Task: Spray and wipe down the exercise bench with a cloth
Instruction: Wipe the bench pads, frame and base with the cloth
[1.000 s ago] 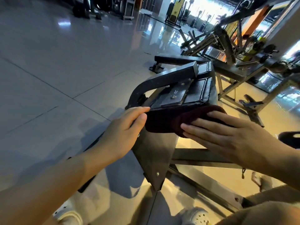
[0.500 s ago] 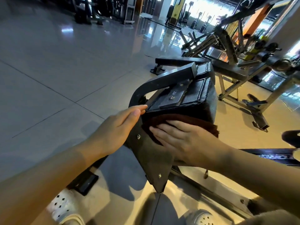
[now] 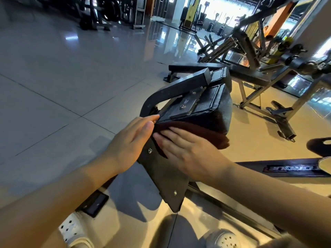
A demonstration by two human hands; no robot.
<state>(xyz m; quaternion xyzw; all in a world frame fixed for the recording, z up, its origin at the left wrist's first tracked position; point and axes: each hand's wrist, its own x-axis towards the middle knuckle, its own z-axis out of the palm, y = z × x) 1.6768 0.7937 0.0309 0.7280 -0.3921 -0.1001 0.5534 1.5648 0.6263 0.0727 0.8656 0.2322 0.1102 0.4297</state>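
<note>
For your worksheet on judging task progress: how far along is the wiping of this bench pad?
Done: nothing shows spraying; no bottle is in view. In hand: the right hand presses the dark red cloth flat against the black pad's near face, while the left hand steadies its edge. Left: the pad's remaining faces, judging by the cloth's position.

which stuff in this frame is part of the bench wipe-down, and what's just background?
In the job:
- dark red cloth, pressed to the pad by the right hand
- black bench pad
- left hand, flat against the pad's edge

Just around:
- other gym machines behind
- flat bench behind
- white perforated shoes

No spray bottle in view.
</note>
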